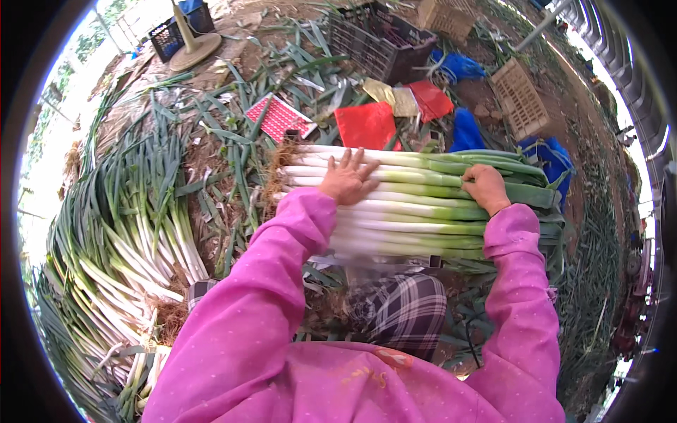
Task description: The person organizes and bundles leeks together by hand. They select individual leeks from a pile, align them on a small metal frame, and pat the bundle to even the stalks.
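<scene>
Large green onions (395, 208) lie side by side in a flat row before me, white shafts to the left and green leaves to the right. Their brown, stringy roots (277, 176) line up at the left end. My left hand (346, 178) rests on the white shafts with its fingers spread. Over the pale green part, my right hand (485, 187) is closed, fingers curled and pinched on a green onion; the fingertips are partly hidden. A dark metal stand end (436, 261) shows beneath the row at its near edge.
A big heap of green onions (134, 261) lies at my left. Beyond the row are red sheets (365, 125), a pink-and-white card (279, 117), blue bags (467, 130), a black crate (381, 42) and a tan crate (520, 99). Loose leaves litter the ground.
</scene>
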{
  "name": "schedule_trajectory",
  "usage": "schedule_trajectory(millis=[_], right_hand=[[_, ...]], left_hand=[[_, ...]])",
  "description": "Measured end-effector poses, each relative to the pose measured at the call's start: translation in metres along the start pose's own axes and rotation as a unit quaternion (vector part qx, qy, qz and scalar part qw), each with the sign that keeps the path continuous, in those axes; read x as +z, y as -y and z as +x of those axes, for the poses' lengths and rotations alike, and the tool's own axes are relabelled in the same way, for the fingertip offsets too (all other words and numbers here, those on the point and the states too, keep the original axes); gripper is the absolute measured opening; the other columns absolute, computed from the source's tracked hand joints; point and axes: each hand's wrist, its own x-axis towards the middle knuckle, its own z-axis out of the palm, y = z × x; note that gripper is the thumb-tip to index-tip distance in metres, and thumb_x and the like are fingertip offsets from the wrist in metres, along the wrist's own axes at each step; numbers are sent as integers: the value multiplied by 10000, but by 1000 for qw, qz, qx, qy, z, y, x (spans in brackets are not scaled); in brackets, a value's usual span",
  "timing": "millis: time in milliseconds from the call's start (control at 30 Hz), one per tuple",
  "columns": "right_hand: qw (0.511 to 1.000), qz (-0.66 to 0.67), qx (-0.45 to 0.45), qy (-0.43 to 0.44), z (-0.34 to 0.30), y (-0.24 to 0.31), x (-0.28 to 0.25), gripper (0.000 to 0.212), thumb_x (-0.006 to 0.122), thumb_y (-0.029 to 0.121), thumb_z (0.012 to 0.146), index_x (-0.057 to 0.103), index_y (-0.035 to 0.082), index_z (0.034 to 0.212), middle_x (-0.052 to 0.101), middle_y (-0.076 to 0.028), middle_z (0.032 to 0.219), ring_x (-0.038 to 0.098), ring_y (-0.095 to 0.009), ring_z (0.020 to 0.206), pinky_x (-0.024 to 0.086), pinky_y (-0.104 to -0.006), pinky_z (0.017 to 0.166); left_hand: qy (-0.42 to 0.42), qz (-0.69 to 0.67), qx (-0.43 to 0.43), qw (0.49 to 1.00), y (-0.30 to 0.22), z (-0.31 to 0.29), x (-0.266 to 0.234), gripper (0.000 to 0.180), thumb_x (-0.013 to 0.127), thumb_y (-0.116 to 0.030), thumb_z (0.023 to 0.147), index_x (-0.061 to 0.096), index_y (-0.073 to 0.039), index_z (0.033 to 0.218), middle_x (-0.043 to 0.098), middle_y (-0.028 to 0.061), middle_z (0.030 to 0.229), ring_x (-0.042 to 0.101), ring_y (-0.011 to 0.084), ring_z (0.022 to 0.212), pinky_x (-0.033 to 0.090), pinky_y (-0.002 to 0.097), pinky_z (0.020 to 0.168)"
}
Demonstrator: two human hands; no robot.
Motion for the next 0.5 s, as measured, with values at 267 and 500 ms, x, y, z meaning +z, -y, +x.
schedule_trajectory(millis=[267, 500], right_hand=[[999, 9, -1, -34, -19, 4, -1, 170, 700, 226, 719, 706, 94, 826, 638, -78, 879, 589, -287, 928, 419, -443, 883], [971, -153, -15, 183, -36, 38, -29, 1073, 665, 644, 667, 262, 20, 1441, 261, -160, 1495, 199, -287, 1405, 122, -598, 1112]], left_hand=[[-35, 31, -123, 991, 52, -41, -8, 681, 340, -624, 907, 245, -264, 1477, 114, 138, 1556, 46, 324, 1443, 26, 604, 1104], [-25, 10, -149, 989, 59, -39, -8, 665, 352, -620, 901, 275, -282, 1468, 104, 121, 1561, 46, 310, 1445, 49, 573, 1119]])
